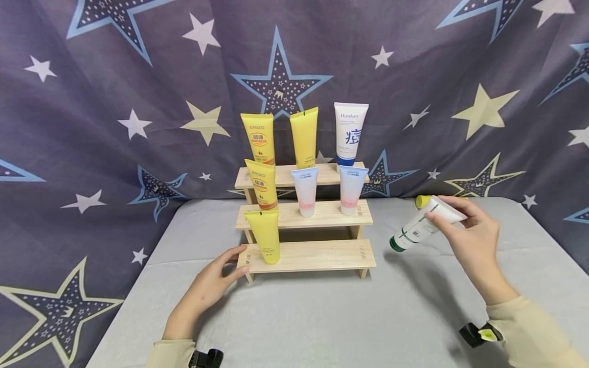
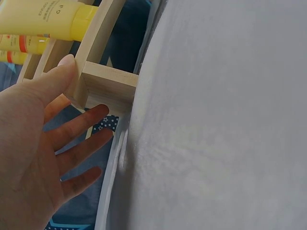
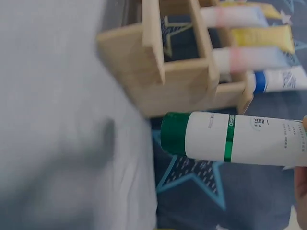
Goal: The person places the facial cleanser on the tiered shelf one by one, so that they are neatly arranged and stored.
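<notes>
A white tube with a green cap [image 1: 421, 225] is pinched in my right hand [image 1: 474, 243], held tilted with the cap down and left, above the table to the right of the wooden stepped rack [image 1: 322, 255]. In the right wrist view this tube [image 3: 216, 137] shows a green band; only a little of the hand is visible. My left hand [image 1: 211, 286] holds the left end of the rack's lowest step. In the left wrist view the thumb [image 2: 61, 76] lies on the board's edge, with the other fingers spread below. A yellow tube [image 1: 265, 237] stands cap-down on that step.
The middle step holds a yellow tube [image 1: 262, 184] and two pale blue-and-pink tubes [image 1: 306, 189]. On top stand two yellow tubes [image 1: 303, 138] and a white-and-blue tube [image 1: 350, 130]. A yellow cap [image 1: 422, 202] shows behind the held tube. A star-patterned curtain [image 1: 138, 153] backs the grey table.
</notes>
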The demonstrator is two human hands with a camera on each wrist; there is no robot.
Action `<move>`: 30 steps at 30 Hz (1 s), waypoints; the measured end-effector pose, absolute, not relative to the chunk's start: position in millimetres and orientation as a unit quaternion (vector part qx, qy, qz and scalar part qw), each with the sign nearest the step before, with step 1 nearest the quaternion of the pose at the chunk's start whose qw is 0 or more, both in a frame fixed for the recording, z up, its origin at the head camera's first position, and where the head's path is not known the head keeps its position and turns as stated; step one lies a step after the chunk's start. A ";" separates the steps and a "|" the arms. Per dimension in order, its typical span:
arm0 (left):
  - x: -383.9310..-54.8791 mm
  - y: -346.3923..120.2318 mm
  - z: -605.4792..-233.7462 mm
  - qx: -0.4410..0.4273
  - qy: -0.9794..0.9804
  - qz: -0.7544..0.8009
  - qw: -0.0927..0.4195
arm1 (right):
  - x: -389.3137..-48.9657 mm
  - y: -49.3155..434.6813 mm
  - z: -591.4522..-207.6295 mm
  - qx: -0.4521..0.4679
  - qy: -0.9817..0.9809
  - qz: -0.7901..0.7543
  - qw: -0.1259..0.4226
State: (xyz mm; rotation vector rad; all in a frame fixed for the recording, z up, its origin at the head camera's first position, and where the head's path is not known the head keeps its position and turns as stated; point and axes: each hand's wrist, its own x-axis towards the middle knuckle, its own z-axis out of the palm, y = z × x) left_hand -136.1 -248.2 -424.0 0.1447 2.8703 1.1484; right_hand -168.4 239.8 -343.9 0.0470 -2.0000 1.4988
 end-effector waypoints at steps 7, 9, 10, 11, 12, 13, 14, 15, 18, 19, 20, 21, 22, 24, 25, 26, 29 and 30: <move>-136.4 -249.7 -425.0 0.050 0.928 0.370 0.021 | -163.5 220.9 -338.8 0.102 -0.731 0.583 0.340; -136.3 -249.7 -425.2 0.048 0.927 0.372 0.022 | -162.1 214.9 -338.1 0.113 -0.726 0.586 0.340; -136.3 -249.7 -425.3 0.047 0.927 0.372 0.021 | -161.0 211.5 -337.9 0.117 -0.724 0.589 0.341; -136.3 -249.8 -425.5 0.048 0.927 0.372 0.021 | -159.8 207.9 -337.6 0.118 -0.721 0.592 0.340; -136.2 -249.7 -425.5 0.047 0.927 0.372 0.021 | -158.3 203.9 -337.3 0.119 -0.721 0.592 0.340; -136.0 -249.4 -425.2 0.048 0.927 0.371 0.021 | -156.9 199.9 -336.9 0.119 -0.718 0.597 0.338; -135.9 -249.1 -425.0 0.047 0.927 0.372 0.020 | -155.4 195.7 -336.6 0.117 -0.716 0.600 0.336; -136.0 -249.0 -424.9 0.048 0.927 0.371 0.020 | -154.0 191.4 -336.3 0.115 -0.713 0.605 0.334; -136.0 -248.9 -424.1 0.048 0.927 0.372 0.020 | -151.1 178.1 -335.2 0.119 -0.704 0.623 0.320; -136.1 -249.0 -424.0 0.050 0.927 0.372 0.019 | -150.8 173.7 -335.2 0.123 -0.700 0.630 0.314; -136.4 -249.2 -424.1 0.050 0.926 0.372 0.019 | -150.4 169.4 -335.6 0.129 -0.697 0.635 0.308; -136.7 -249.5 -424.2 0.053 0.926 0.372 0.018 | -150.4 165.2 -336.1 0.136 -0.695 0.638 0.303; -136.8 -249.6 -424.4 0.053 0.926 0.372 0.018 | -150.4 160.9 -336.6 0.143 -0.692 0.641 0.299; -136.9 -249.7 -424.7 0.054 0.926 0.373 0.017 | -150.8 152.2 -337.9 0.159 -0.685 0.647 0.293; -136.9 -249.8 -424.8 0.055 0.926 0.373 0.018 | -150.9 148.0 -338.2 0.164 -0.684 0.648 0.291; -136.9 -249.7 -424.7 0.054 0.926 0.373 0.018 | -150.9 144.0 -338.2 0.167 -0.684 0.649 0.290; -136.6 -249.3 -424.3 0.053 0.926 0.373 0.019 | -152.8 133.3 -339.8 0.175 -0.684 0.649 0.284; -136.7 -249.2 -424.3 0.053 0.926 0.373 0.020 | -153.4 130.4 -340.6 0.176 -0.687 0.646 0.281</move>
